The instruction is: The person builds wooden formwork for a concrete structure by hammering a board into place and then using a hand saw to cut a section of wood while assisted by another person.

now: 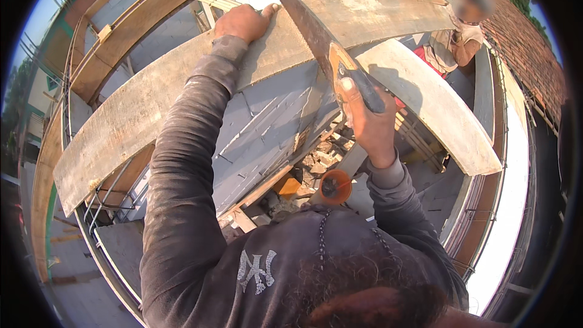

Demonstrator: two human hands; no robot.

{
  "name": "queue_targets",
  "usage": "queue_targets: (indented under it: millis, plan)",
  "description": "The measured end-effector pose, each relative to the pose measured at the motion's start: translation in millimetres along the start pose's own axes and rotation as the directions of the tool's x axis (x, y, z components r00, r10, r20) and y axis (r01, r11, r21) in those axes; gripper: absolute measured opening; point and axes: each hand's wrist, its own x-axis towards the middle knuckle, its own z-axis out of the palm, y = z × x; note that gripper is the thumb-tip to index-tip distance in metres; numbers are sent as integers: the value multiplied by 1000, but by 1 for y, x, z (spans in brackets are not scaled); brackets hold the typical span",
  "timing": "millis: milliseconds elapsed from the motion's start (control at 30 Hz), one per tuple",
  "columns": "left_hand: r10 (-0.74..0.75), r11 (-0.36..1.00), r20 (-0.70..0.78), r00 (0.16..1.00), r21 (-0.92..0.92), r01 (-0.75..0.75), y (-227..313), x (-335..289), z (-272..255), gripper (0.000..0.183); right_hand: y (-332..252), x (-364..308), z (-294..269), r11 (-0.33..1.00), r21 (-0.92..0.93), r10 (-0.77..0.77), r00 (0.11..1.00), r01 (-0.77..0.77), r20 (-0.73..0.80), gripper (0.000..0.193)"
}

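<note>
A long grey wooden plank (291,42) spans the open frame in front of me, bent by the wide view. My left hand (242,23) is closed over its far edge, with the thumb stretched along the wood and the other fingers partly hidden. My right hand (373,121) grips the black and tan handle of a hand saw (306,21). Its rusty blade crosses the plank just right of my left hand, with the tip beyond the far edge. A second, paler board (434,106) runs under the plank toward the right.
Another person (452,45) is at the far right, beside the plank's end. Below lie rubble (322,158) and an orange bucket (335,186). A grey block wall (261,133) stands beneath the plank. Steel rebar (112,197) lines the left, and roof tiles (516,18) slope at right.
</note>
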Motion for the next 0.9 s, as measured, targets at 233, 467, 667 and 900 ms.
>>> queue_targets:
  millis: [233, 467, 667, 900]
  plan:
    - [2, 1000, 19, 1000, 11, -2, 6, 3, 5, 82, -1, -28, -20, 999, 27, 46, 999, -46, -2, 30]
    - [6, 1000, 67, 998, 11, -7, 4, 6, 20, 86, -7, 14, 2, 1000, -30, 6, 999, -7, -41, 35]
    - [-45, 999, 42, 998, 24, 44, -10, 6, 10, 86, 2, -83, -46, 994, 53, 96, 995, -96, -8, 31]
    - [15, 1000, 33, 999, 18, -15, 12, 5, 11, 85, -8, 53, 19, 999, -21, -39, 999, 39, -19, 39]
